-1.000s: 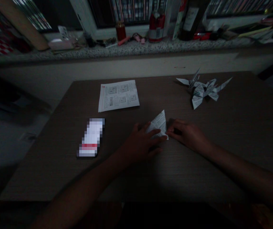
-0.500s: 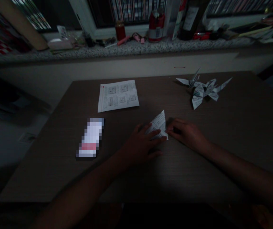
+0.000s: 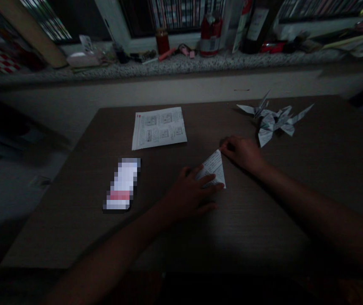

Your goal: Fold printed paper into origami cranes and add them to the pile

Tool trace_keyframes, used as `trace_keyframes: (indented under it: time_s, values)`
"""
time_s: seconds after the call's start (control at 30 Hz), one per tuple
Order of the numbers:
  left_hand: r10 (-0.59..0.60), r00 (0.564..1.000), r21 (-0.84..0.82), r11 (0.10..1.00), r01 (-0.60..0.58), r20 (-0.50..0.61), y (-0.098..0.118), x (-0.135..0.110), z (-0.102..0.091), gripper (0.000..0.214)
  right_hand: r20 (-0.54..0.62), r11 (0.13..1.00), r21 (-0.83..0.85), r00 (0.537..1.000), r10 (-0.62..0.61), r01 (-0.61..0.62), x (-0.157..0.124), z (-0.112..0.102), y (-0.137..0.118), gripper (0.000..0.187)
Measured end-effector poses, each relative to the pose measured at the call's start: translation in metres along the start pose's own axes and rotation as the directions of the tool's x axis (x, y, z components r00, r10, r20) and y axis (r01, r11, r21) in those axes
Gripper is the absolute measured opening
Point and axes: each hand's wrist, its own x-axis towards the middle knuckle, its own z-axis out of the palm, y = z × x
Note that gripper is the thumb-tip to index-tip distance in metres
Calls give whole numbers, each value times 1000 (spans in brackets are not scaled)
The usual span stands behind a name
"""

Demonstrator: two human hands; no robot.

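Observation:
A folded triangle of printed paper (image 3: 217, 164) lies flat on the brown table (image 3: 251, 237), its tip pointing away from me. My left hand (image 3: 194, 190) rests on it with fingers spread, covering its left and lower part. At the far tip, my right hand (image 3: 243, 150) has thumb and fingers pinched together, touching the paper or just beside it. Whether the tip sits between those fingers is too dark to make out. Folded paper cranes (image 3: 275, 123) stand on the table beyond my right hand.
A printed sheet (image 3: 160, 128) lies at the back of the table. Left of my left hand is a phone (image 3: 122, 184) with its screen blurred out. Behind, a stone windowsill (image 3: 181, 65) carries a red can (image 3: 210, 36), a jar (image 3: 162, 41), a dark bottle (image 3: 256, 29) and small clutter.
My right hand has moved away from me, from the triangle's right edge up to its far tip. The left hand stays spread on the paper. The whole view has shifted slightly.

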Motion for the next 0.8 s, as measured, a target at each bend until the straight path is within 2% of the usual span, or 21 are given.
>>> trace_keyframes:
  time_s: [0.2, 0.43, 0.63, 0.8]
  values:
    - [1, 1000, 4, 1000, -1, -2, -1, 0, 0, 53, -27, 1000, -16, 1000, -11, 11, 5, 5, 5, 12]
    - [6, 1000, 26, 1000, -6, -9, -2, 1, 3, 52, -54, 997, 54, 997, -49, 52, -5, 0, 4, 15]
    - [-9, 1000, 19, 1000, 10, -26, -1, 2, 6, 49, -9, 975, 99, 980, -197, 197, -31, -12, -6, 15]
    - [1, 999, 20, 1000, 0, -36, 0, 3, 6, 47, 23, 949, 75, 951, -309, 306, -57, -14, -10, 28]
